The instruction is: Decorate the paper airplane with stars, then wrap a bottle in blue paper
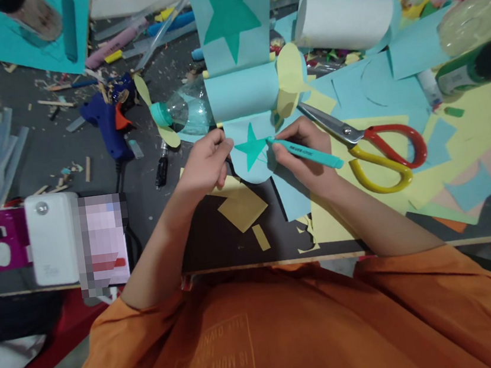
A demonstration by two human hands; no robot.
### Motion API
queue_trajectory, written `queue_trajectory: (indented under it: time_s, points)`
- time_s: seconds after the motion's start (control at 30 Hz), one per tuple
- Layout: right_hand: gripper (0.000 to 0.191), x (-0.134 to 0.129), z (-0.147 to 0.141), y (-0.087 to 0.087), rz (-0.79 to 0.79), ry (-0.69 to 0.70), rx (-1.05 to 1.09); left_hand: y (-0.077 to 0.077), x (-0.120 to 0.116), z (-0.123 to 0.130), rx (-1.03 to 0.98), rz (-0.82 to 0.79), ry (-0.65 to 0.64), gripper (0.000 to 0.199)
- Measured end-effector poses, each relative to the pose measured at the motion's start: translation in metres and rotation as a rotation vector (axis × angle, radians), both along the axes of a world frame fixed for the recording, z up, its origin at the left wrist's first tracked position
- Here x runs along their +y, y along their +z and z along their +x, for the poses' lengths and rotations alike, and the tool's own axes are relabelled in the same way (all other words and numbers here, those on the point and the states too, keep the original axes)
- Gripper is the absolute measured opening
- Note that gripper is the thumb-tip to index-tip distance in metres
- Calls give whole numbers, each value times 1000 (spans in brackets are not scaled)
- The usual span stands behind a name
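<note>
My right hand [303, 156] is closed round a teal marker [311, 153], whose tip touches the right point of a green star [250, 146] on a light-blue paper flap. My left hand [208, 163] pinches the left edge of this flap [262, 174] between thumb and fingers. Above it, light-blue paper wraps a clear plastic bottle [191, 108] lying on its side with a teal cap. Yellow propeller-shaped pieces sit at the cap [169, 135] and at the bottle's right end [290, 80]. A bigger green star [231, 15] is on the upper flap.
Red-and-yellow-handled scissors [347, 132] lie open right of my right hand. Left are a blue glue gun [108, 126], a black pen [162, 167], a white power bank [53, 240] and a phone. A white roll [344, 21], bottles and paper scraps crowd the right.
</note>
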State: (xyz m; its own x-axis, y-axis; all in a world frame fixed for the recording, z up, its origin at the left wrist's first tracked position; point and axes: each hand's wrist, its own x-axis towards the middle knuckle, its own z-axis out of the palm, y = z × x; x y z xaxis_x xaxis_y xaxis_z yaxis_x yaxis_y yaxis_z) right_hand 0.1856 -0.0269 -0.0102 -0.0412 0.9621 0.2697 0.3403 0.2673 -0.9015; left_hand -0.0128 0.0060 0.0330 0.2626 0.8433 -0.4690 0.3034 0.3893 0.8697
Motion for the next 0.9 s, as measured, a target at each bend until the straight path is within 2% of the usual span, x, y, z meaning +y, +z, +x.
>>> queue_trajectory:
  time_s: [0.3, 0.63, 0.9]
  points:
    - [25, 0, 1, -1, -6, -57, -6, -3, 0, -2, 13, 9, -1, 30]
    - [18, -1, 2, -1, -17, -38, 23, 1, 0, 1, 4, -5, 7, 33]
    - [23, 0, 1, 2, -38, -48, 28, -1, 0, 1, -8, -3, 12, 33]
